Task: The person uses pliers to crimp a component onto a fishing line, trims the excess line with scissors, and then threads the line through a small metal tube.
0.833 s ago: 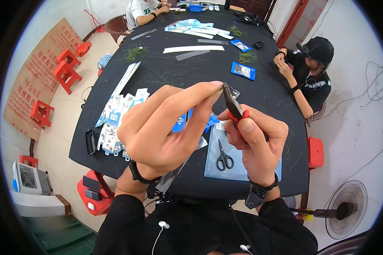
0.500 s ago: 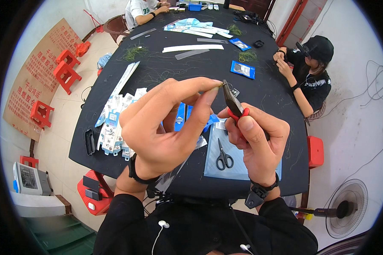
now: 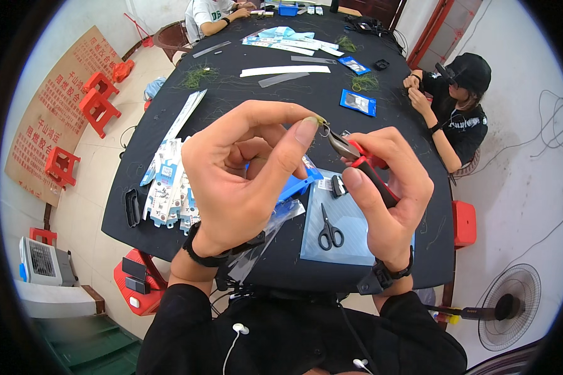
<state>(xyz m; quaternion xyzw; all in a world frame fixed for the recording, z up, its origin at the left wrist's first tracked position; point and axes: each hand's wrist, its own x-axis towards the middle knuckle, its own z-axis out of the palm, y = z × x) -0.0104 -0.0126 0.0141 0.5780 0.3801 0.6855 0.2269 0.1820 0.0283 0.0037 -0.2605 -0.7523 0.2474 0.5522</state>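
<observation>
My left hand (image 3: 244, 169) is closed, thumb and forefinger pinching a tiny curved piece of metal wire (image 3: 324, 130) with a greenish bit at their tips. My right hand (image 3: 391, 187) grips a pair of pliers (image 3: 369, 172) with red and black handles. The steel jaws point up and left, right beside the wire; whether they touch it I cannot tell. Partly hidden behind my left hand is a blue plastic packet (image 3: 297, 184). Below my hands, black-handled scissors (image 3: 330, 234) lie on a light blue mat (image 3: 313, 253).
Printed card strips (image 3: 166, 187) are piled left on the black-covered table (image 3: 231, 125), beside a black case (image 3: 132, 208). Green line tangles (image 3: 197, 77) and blue packets (image 3: 358, 102) lie farther off. One person (image 3: 463, 106) works at the right, another (image 3: 209, 19) at the far end.
The pliers have turned and drawn slightly down and right from my left fingertips, showing more of their handles. The small wire now shows between fingertips and jaws.
</observation>
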